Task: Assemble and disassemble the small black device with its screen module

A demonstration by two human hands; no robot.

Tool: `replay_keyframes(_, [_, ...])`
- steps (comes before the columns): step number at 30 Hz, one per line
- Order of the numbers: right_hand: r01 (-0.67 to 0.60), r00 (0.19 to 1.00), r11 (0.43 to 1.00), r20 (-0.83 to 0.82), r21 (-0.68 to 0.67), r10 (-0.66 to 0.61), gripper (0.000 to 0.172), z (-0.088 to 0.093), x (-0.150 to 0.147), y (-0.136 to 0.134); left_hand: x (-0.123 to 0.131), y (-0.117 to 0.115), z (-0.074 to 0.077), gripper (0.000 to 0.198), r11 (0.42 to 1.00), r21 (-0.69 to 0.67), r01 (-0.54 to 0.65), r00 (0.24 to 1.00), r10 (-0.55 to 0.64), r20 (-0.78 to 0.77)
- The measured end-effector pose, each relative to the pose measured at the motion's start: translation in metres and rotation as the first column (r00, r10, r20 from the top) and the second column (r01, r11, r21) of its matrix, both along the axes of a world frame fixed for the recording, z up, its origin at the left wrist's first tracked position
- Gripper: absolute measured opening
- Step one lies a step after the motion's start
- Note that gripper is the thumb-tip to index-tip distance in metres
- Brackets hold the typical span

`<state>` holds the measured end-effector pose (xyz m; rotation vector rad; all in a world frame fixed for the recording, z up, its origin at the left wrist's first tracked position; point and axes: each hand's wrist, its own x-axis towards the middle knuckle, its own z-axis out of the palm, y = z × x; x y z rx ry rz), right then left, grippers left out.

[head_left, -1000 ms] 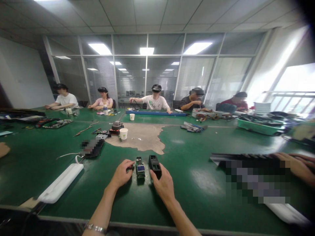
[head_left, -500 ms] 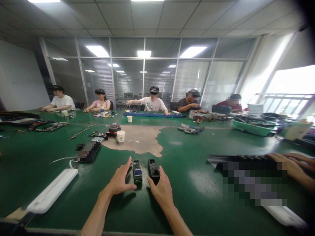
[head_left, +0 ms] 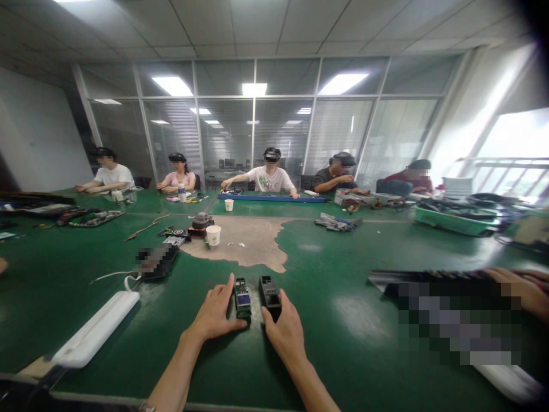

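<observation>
My left hand lies beside a small green circuit board with a dark display, which rests on the green table. Its thumb and index finger are spread along the board's left side and lower end; the thumb tip is at or close to that end. To the right of the board is a black plastic housing with openings in its top face. My right hand has the near end of this housing between thumb and fingers. The fingers' undersides are hidden.
A paper cup stands on the bare brown patch ahead. At left lies a white power strip. Pliers are piled beyond, and a green basket sits far right. A neighbour's hand rests on a long black part.
My left hand has come closer to the circuit board, its thumb now by the lower end. My right hand has closed in on the black housing. The view has shifted slightly.
</observation>
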<state>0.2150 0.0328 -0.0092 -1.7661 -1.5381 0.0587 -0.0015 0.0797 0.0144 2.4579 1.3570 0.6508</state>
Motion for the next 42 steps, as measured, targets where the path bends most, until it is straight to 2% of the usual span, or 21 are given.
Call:
replay_keyframes(8, [0.001, 0.999, 1.000, -0.032, -0.008, -0.001, 0.073, -0.001, 0.001, -0.002, 0.000, 0.000, 0.004, 0.111, 1.000, 0.013, 0.016, 0.999, -0.017, 0.035])
replay_keyframes(15, [-0.006, 1.000, 1.000, -0.017, 0.019, 0.007, 0.064, -0.005, 0.003, 0.000, -0.001, -0.001, 0.002, 0.110, 1.000, -0.002, -0.028, 0.997, 0.028, 0.075])
replay_keyframes(19, [0.003, 1.000, 1.000, -0.019, 0.023, -0.003, 0.065, -0.004, 0.002, 0.000, -0.004, -0.003, 0.003, 0.113, 1.000, -0.011, -0.007, 0.994, 0.008, 0.107])
replay_keyframes(23, [-0.026, 0.998, 0.999, -0.048, 0.034, 0.027, 0.054, 0.005, 0.001, -0.004, -0.011, -0.002, -0.002, 0.107, 0.999, -0.023, 0.044, 0.987, -0.040, 0.156])
replay_keyframes(26, [-0.054, 0.992, 0.998, -0.116, 0.029, 0.057, 0.048, 0.015, 0.001, -0.009, -0.014, 0.005, -0.013, 0.101, 0.998, -0.040, 0.053, 0.956, -0.039, 0.289])
replay_keyframes(30, [-0.075, 0.966, 0.996, -0.245, 0.038, 0.082, 0.048, 0.030, -0.003, -0.014, -0.015, 0.019, -0.028, 0.091, 0.995, -0.098, -0.023, 0.822, 0.075, 0.565])
replay_keyframes(33, [-0.108, 0.946, 0.992, -0.300, 0.057, 0.121, 0.045, 0.044, -0.017, -0.016, -0.015, 0.023, -0.030, 0.086, 0.992, -0.118, -0.040, 0.754, 0.108, 0.648])
replay_keyframes(37, [-0.188, 0.937, 0.977, -0.278, 0.101, 0.209, 0.040, 0.058, -0.046, -0.016, -0.016, 0.019, -0.022, 0.064, 0.997, -0.060, -0.045, 0.780, 0.073, 0.622])
replay_keyframes(42, [-0.138, 0.973, 0.987, -0.177, 0.080, 0.151, 0.036, 0.061, -0.070, -0.012, -0.017, 0.013, -0.014, 0.053, 0.999, -0.005, -0.051, 0.820, 0.045, 0.571])
